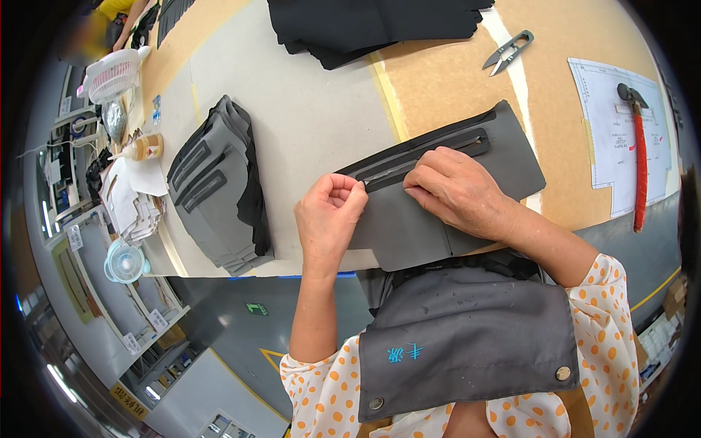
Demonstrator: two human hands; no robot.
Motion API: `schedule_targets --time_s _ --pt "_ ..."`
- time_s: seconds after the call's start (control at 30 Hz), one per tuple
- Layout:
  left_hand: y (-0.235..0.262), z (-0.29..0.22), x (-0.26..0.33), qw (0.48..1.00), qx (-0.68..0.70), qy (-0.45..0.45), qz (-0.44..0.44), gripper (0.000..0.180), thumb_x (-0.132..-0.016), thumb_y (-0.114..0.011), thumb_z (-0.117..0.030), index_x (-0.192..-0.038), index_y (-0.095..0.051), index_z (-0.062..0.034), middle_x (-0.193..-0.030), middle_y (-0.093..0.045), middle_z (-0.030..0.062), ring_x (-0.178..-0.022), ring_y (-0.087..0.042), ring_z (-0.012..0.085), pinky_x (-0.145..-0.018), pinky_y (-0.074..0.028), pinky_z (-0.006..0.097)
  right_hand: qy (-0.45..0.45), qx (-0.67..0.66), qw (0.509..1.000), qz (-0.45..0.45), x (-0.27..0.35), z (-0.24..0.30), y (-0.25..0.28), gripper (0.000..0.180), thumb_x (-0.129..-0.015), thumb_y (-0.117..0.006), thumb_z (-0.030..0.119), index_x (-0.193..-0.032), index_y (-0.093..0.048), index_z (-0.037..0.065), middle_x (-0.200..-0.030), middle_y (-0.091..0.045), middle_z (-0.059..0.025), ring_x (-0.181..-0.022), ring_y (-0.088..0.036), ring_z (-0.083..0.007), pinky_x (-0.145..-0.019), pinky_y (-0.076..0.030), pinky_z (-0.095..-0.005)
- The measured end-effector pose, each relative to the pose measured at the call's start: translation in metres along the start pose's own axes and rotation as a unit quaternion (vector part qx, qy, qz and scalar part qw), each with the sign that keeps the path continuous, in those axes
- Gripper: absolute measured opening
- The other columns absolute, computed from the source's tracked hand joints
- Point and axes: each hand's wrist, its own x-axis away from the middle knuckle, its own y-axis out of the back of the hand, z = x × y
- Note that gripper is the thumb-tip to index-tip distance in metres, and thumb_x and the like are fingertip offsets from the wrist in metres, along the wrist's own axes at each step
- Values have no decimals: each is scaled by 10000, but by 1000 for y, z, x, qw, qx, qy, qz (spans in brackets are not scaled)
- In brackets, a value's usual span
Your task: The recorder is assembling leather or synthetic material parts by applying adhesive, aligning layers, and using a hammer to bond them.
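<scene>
A grey fabric panel (pixel 398 232) lies slanted near the table's front edge, with a black-edged zipper opening (pixel 391 172) running along its upper part. My left hand (pixel 326 219) pinches the left end of that opening between thumb and forefinger, the other fingers curled in. Over the panel's middle, just below the opening, my right hand (pixel 464 191) is closed with thumb and fingertips together; what lies between them is too small to make out. The right end of the opening shows past my right knuckles.
A stack of similar grey panels (pixel 219 197) lies to the left, and black fabric (pixel 372 25) at the far side. Thread snips (pixel 509 52) lie far right, near a red-handled hammer (pixel 640 157) on a paper pattern (pixel 595 131). A glue bottle (pixel 142 148) and white basket (pixel 113 75) stand at left; a person (pixel 109 22) is beyond.
</scene>
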Motion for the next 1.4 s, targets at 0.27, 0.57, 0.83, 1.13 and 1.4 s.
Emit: schedule_targets --time_s 0.27,0.57,0.83,1.13,1.4 --pt "2 1 -2 999 21 26 15 139 -855 -750 -136 -856 -712 -2 -672 -671 11 -586 -628 68 -574 -504 220 -1 7 1000 6 0 1 0 117 -863 -734 76 -920 -634 50 -888 -587 -83 -882 -613 -272 -795 -520 -387" --pt "8 5 -6 996 65 24 47 230 -896 -764 -116 -1030 -603 -20 -740 -640 -6 -611 -636 69 -558 -527 214 0 8 1000 1 1 0 -1 111 -871 -729 82 -909 -628 56 -880 -581 -83 -884 -611 -272 -798 -515 -387" --pt "12 7 -11 982 168 49 70 370 -877 -802 -98 -1082 -497 -54 -732 -622 -6 -607 -646 75 -535 -508 206 -1 11 1000 5 1 0 -2 106 -872 -725 80 -904 -626 57 -877 -578 -82 -878 -608 -274 -795 -512 -390" --pt "9 9 -14 990 118 25 74 320 -879 -801 -98 -1014 -512 -74 -708 -612 -14 -568 -630 70 -503 -492 200 5 15 1000 -5 -1 0 0 103 -862 -720 66 -903 -627 50 -858 -573 -88 -857 -606 -282 -776 -512 -395" --pt "12 12 -15 989 118 4 90 267 -907 -781 -151 -1047 -570 -63 -720 -614 -16 -581 -636 68 -491 -480 190 14 -7 1000 -9 0 2 2 102 -880 -721 89 -918 -637 45 -880 -592 -95 -876 -609 -289 -788 -510 -398"
